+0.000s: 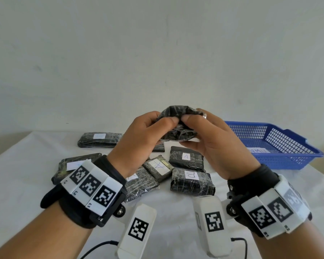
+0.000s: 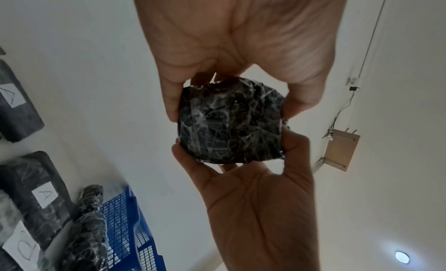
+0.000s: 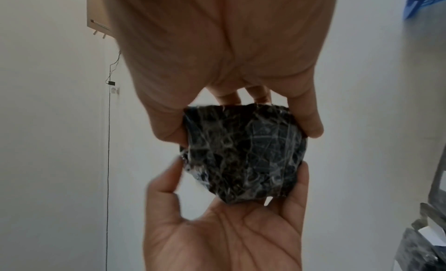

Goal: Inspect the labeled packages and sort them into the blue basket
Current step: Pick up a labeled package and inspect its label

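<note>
Near edge of white-clothed table: black wrapped packages lettered B and A, others beside. Above them, one black package is held aloft, pinched between left hand and right hand. Far right corner: blue basket.

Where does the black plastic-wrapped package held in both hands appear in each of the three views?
Head: black plastic-wrapped package at centre, above the table.
Left wrist: centre, between the left hand and right hand.
Right wrist: centre.
Shared landmark: blue plastic basket.
</note>
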